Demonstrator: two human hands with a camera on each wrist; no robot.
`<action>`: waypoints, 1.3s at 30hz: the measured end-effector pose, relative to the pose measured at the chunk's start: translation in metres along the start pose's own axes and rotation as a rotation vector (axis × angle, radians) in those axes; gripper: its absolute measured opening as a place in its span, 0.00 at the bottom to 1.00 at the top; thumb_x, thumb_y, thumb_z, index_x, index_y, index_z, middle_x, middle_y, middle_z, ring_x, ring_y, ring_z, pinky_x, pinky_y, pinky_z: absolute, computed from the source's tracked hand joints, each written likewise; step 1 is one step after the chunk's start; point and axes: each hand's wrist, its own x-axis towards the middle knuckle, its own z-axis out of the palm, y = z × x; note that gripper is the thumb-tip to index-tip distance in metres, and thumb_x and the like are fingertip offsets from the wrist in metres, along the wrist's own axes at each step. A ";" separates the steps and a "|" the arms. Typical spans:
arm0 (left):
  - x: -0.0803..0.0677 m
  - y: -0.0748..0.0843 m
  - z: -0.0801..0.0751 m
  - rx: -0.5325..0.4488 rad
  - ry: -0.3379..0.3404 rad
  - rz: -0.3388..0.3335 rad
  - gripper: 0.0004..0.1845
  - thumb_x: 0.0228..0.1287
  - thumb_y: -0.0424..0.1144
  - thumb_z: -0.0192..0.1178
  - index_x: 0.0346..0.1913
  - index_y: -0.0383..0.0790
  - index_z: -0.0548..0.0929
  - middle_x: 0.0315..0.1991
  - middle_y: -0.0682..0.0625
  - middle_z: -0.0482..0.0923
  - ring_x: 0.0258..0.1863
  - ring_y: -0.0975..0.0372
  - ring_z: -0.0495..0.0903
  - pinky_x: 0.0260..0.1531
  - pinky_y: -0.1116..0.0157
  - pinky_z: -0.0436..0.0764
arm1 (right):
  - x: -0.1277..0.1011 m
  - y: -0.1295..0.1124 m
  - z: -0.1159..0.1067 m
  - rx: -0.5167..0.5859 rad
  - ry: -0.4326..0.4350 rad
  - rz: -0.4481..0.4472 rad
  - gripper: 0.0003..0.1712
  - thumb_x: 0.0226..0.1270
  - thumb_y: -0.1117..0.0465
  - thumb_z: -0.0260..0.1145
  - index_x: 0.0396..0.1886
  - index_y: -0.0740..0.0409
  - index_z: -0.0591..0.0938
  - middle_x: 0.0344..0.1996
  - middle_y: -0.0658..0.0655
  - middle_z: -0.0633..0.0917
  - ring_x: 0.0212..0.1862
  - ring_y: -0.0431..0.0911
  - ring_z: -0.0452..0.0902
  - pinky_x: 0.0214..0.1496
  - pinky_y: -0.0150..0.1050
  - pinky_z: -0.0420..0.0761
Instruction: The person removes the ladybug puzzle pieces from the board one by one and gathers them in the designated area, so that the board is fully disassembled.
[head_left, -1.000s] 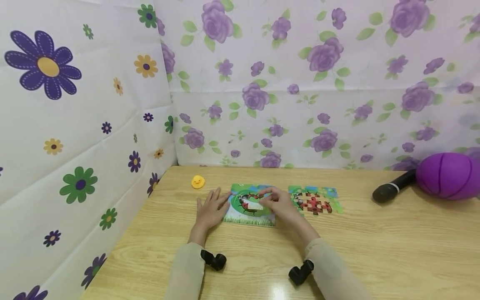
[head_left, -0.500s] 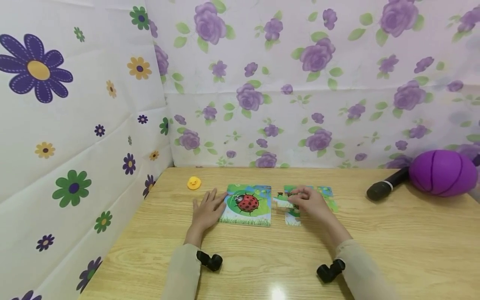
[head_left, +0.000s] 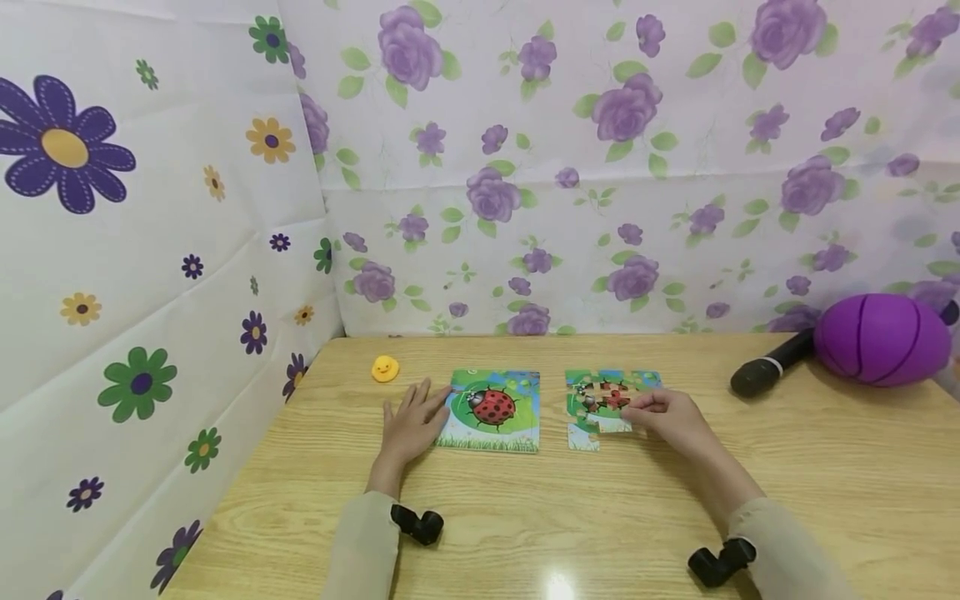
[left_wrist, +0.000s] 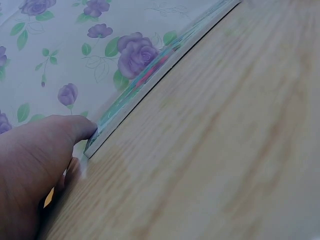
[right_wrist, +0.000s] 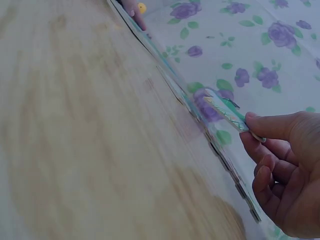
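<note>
Wood: the pale tabletop (head_left: 525, 517) carries everything in view.
Board: a square ladybird board (head_left: 491, 410) lies flat, its grass edge toward the person and the ladybird's head toward the left.
Left hand: the left hand (head_left: 411, 425) lies flat on the wood at the board's left edge, fingers straight and spread, holding nothing.
Left wrist view: only here does a fingertip (left_wrist: 75, 130) show pressed against the board's near corner, the board seen edge-on as a thin slab running up and to the right.
Puzzle: a half-built puzzle (head_left: 603, 404) lies just right of the board and apart from it, with gaps among its red and green pieces.
Right hand: the right hand (head_left: 671, 417) rests at the puzzle's right side, fingers curled and pinching a piece (head_left: 611, 423) at the puzzle's lower edge.
Right wrist view: thumb and forefinger clamp one thin piece (right_wrist: 227, 112), tilted with its far end raised off the wood; the head view hides that tilt.
Head view only: a yellow duck (head_left: 385, 367) sits left of the board, near the wall; a black microphone (head_left: 772, 363) lies at the right with its head toward the puzzle, touching a purple ball (head_left: 881, 339).
Wall: flowered sheeting (head_left: 570, 167) stands behind and to the left.
Writing: none can be read in any view.
</note>
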 end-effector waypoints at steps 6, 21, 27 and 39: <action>0.000 0.001 -0.001 0.005 0.012 0.008 0.25 0.75 0.52 0.46 0.72 0.55 0.68 0.78 0.42 0.51 0.78 0.43 0.45 0.71 0.32 0.29 | -0.003 0.009 -0.007 0.007 -0.011 -0.013 0.19 0.63 0.51 0.69 0.39 0.65 0.82 0.23 0.47 0.81 0.25 0.39 0.70 0.28 0.33 0.74; -0.003 0.002 0.000 -0.003 0.013 -0.006 0.25 0.75 0.52 0.47 0.72 0.55 0.68 0.78 0.43 0.50 0.79 0.44 0.44 0.72 0.33 0.28 | -0.013 0.015 -0.006 0.000 -0.028 0.015 0.18 0.62 0.51 0.70 0.37 0.63 0.82 0.21 0.48 0.81 0.24 0.39 0.70 0.27 0.34 0.74; -0.001 0.001 0.000 -0.007 0.010 -0.010 0.25 0.76 0.52 0.46 0.72 0.56 0.68 0.79 0.44 0.50 0.79 0.44 0.43 0.71 0.33 0.28 | -0.015 0.015 -0.006 -0.041 -0.023 -0.001 0.17 0.62 0.51 0.70 0.36 0.63 0.82 0.23 0.49 0.82 0.25 0.39 0.71 0.27 0.32 0.75; -0.003 0.004 -0.001 -0.007 0.007 -0.003 0.25 0.75 0.51 0.46 0.72 0.54 0.68 0.78 0.43 0.50 0.79 0.43 0.44 0.71 0.32 0.28 | -0.018 0.011 -0.005 -0.141 -0.027 -0.038 0.17 0.62 0.50 0.70 0.34 0.61 0.82 0.26 0.52 0.82 0.27 0.39 0.71 0.29 0.31 0.73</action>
